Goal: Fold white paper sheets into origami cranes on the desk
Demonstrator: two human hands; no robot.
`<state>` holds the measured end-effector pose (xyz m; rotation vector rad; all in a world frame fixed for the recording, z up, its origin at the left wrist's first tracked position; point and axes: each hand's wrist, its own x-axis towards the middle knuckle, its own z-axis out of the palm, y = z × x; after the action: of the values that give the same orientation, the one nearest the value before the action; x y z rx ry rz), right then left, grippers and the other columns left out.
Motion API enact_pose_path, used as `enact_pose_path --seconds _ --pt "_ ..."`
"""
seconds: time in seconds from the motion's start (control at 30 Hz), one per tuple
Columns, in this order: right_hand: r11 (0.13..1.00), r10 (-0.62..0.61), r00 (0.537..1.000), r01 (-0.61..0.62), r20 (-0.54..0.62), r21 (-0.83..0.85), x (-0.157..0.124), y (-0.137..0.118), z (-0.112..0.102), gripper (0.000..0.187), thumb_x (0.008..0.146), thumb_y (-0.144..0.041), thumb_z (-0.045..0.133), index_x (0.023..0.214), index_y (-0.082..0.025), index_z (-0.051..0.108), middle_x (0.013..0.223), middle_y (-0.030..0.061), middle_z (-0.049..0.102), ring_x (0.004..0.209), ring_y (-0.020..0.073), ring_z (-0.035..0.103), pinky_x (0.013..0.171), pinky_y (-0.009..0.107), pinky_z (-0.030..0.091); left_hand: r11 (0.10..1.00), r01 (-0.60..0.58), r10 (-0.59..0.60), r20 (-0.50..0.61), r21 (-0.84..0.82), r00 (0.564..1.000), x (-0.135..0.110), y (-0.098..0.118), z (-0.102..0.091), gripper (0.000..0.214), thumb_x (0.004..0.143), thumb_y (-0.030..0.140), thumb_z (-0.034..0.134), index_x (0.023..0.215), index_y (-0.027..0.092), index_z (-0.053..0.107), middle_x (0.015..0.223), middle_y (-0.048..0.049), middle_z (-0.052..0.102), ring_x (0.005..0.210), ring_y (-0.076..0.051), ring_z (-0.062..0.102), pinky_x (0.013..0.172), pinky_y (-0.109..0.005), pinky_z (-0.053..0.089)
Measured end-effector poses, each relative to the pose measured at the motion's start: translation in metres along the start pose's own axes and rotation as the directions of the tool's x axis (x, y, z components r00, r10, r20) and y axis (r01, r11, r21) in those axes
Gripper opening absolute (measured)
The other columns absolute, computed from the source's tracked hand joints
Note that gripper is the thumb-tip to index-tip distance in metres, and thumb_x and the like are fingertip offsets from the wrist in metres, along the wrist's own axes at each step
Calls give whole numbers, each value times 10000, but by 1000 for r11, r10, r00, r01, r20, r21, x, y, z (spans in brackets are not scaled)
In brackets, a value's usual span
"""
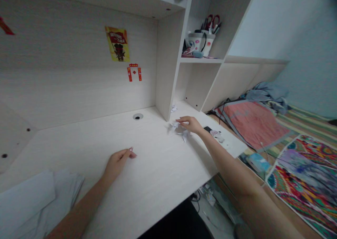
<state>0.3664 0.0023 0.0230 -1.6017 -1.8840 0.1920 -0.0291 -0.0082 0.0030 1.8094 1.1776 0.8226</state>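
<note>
My right hand (191,124) reaches far across the pale wooden desk (147,175) and lies on a small pile of crumpled white paper scraps (177,128) beside the foot of the shelf divider. Its fingers curl over the scraps; whether they grip them I cannot tell. My left hand (118,160) rests on the desk in the middle, fingers loosely together, holding nothing.
A stack of white paper (34,200) lies at the desk's front left. A dark phone (209,129) and small items sit at the right edge. Cups with scissors and pens (204,38) stand on the shelf. A cable hole (138,116) is at the back. Bedding (276,137) lies to the right.
</note>
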Motion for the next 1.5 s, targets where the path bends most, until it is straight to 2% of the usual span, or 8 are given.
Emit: enact_pose_path --seconds 0.37,0.53,0.67,0.8,0.93,1.1,1.33,1.5 --pt "993 117 990 -117 83 -2 3 38 -8 365 700 -76 450 884 -229 726 1118 26 654 1159 206 516 954 323 390 999 -19 19 20 38 1000 1 -1 -2 381 790 475 466 674 190 690 778 -40 710 863 -222 635 913 -373 433" --pt "943 186 964 -122 -188 309 -2 21 -23 311 764 -171 440 928 -205 703 1196 55 607 1136 204 531 972 356 366 999 -39 39 2 17 999 1 -3 -2 380 785 481 478 665 189 690 768 -41 711 850 -218 638 919 -376 434" --pt "917 149 906 24 -397 397 -7 -44 -26 284 809 -224 435 946 -204 683 1036 50 679 1025 194 581 894 338 414 999 -42 42 -36 10 998 1 -3 -1 383 792 480 475 672 184 687 742 -37 704 803 -204 637 871 -356 460" --pt "927 -84 980 143 -180 345 -15 -133 16 306 847 -161 394 999 -228 651 994 20 685 934 155 606 835 302 439 997 -64 68 -141 33 988 -2 -3 1 376 808 466 467 693 175 676 762 -35 701 793 -192 632 841 -324 463" --pt "962 -242 967 227 82 151 -18 -179 88 318 811 -87 449 1020 -214 653 1039 39 677 964 183 583 851 321 423 983 -130 158 -246 128 956 -8 -1 2 369 864 418 386 845 178 666 783 -21 696 802 -173 631 818 -293 454" --pt "947 -240 971 234 -3 220 -19 -173 144 324 822 -84 444 1079 -184 615 1033 47 673 965 168 564 869 310 415 920 -137 235 -235 367 943 -10 1 4 328 891 392 355 1060 225 581 854 -7 704 820 -174 643 720 -272 458" --pt "919 -332 943 323 2 224 -30 -163 149 288 750 -48 477 937 -182 650 912 50 681 889 185 557 848 329 422 582 -369 521 16 725 853 -17 4 18 265 884 302 406 1046 189 583 990 -68 675 913 -210 596 879 -378 394" --pt "911 -343 939 329 14 248 -34 -160 152 268 763 -83 469 926 -174 662 904 64 682 869 196 564 827 340 434 481 -428 472 185 766 862 -33 17 17 326 894 251 382 1192 203 505 1113 -81 620 1017 -182 557 891 -351 391"
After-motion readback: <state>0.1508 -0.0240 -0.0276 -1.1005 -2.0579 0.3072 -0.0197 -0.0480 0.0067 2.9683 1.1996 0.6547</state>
